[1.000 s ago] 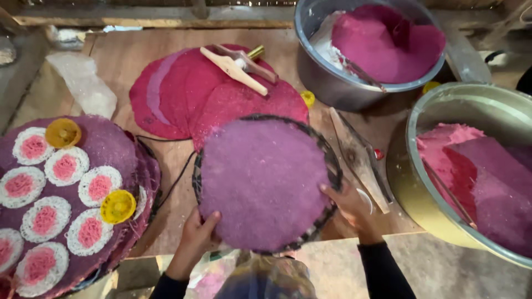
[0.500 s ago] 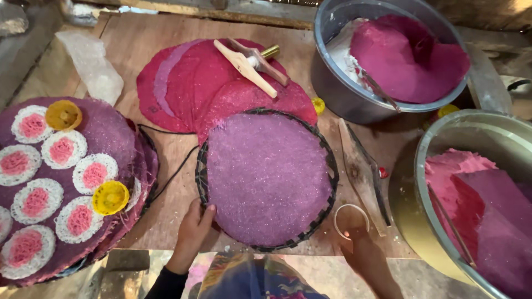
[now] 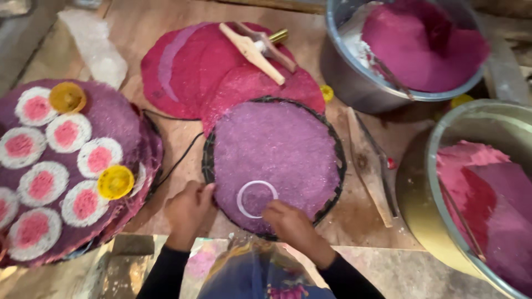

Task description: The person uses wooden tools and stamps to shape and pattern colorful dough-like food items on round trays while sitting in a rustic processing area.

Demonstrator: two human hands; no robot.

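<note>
A round purple sheet (image 3: 274, 158) lies flat on a dark woven tray (image 3: 336, 166) in the middle of the floor. A thin white ring (image 3: 257, 199) rests on the sheet near its front edge. My right hand (image 3: 292, 225) touches the ring's near side with its fingertips. My left hand (image 3: 189, 209) presses on the tray's front left rim. Both arms wear dark sleeves.
Stacked purple rounds with white-and-pink circles (image 3: 61, 160) and two yellow cups (image 3: 115, 181) sit left. Pink sheets (image 3: 205, 66) with a wooden tool (image 3: 252, 50) lie behind. A metal bowl (image 3: 354, 72) stands behind right, a second bowl (image 3: 443, 166) at right, and a wooden wedge (image 3: 368, 166) between.
My right hand left the tray's right rim, picked up a white ring and set it down on the purple sheet. The left hand stayed on the front left rim.
</note>
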